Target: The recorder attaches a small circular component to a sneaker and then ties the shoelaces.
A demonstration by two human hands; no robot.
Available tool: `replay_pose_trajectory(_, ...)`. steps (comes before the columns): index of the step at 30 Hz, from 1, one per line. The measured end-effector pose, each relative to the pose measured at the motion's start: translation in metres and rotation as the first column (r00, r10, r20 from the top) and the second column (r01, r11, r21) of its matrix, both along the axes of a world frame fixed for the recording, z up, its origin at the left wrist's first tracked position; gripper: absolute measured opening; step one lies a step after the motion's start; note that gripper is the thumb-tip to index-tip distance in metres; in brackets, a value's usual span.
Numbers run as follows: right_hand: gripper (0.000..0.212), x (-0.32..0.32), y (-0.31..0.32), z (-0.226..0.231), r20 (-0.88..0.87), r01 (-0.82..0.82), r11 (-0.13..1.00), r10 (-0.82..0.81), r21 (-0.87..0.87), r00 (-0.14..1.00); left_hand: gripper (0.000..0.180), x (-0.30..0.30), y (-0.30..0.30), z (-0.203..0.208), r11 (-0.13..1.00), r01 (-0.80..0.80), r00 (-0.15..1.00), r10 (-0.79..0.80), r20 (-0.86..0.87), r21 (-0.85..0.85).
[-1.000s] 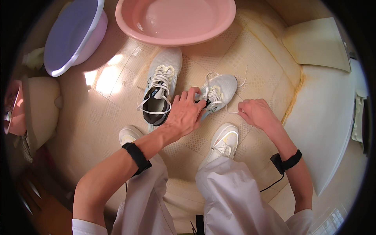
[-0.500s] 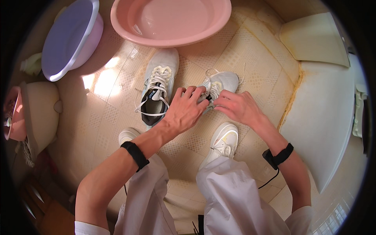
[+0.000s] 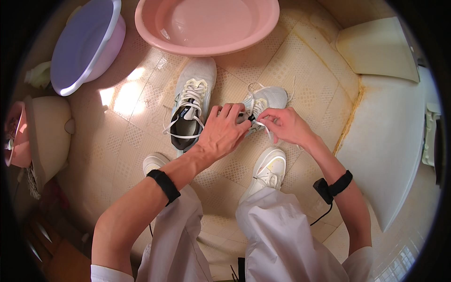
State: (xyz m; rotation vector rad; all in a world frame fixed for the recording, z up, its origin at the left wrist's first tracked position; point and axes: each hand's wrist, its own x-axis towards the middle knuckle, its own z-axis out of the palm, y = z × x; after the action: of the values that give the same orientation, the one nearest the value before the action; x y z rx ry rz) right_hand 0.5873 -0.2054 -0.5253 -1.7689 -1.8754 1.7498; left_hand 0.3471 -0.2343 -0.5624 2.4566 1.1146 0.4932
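Note:
A light grey sneaker (image 3: pixel 274 97) rests on the floor, toe pointing away to the right, its white laces partly loose. My left hand (image 3: pixel 224 124) is closed on this sneaker near its opening, fingers curled over it. Between thumb and fingers, my right hand (image 3: pixel 287 126) pinches a white shoelace (image 3: pixel 267 129), whose end hangs below the fingers. The other grey sneaker (image 3: pixel 197 75) stands to the left of my hands, toe away from me, with a dark collar and white laces draped over its opening. My left hand hides much of the held sneaker's heel.
A pink basin (image 3: pixel 206 50) sits just beyond the sneakers, with a purple basin (image 3: pixel 101 61) tilted at the far left. At the left edge is a cream tub (image 3: pixel 49 136). A white panel (image 3: pixel 383 141) borders the right side. My white-shod feet (image 3: pixel 270 169) are close below.
My right hand has drawn the lace slightly toward me and to the right, so its end now shows below the fingers. My left hand stays almost in place on the sneaker.

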Motion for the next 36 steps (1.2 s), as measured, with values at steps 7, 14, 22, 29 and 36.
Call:
replay_pose_trajectory(7,0.019,-0.003,-0.003,-0.009,0.174,-0.302,0.895,0.258,0.328,0.951,0.017,-0.001,0.0,-0.002,1.0,0.003,1.0,-0.003,0.009,0.015)
replay_pose_trajectory(14,0.013,0.003,-0.009,-0.018,0.286,-0.403,0.635,0.285,0.659,0.915,0.017,-0.001,0.0,0.0,1.0,-0.002,1.0,0.002,0.011,0.018)
replay_pose_trajectory(22,0.011,0.001,-0.016,-0.019,0.37,-0.479,0.51,0.306,0.714,0.877,0.018,-0.002,-0.001,0.0,1.0,0.001,1.0,-0.001,0.007,0.005)
replay_pose_trajectory(29,0.015,-0.002,-0.021,-0.029,0.223,-0.35,0.702,0.27,0.621,0.937,0.019,0.0,0.002,0.001,1.0,0.013,1.0,-0.013,-0.009,0.003)
replay_pose_trajectory(36,0.014,-0.007,-0.023,-0.018,0.118,-0.152,0.917,0.116,0.369,0.986,0.018,0.005,0.007,0.0,0.992,-0.051,0.998,0.048,-0.033,-0.114)
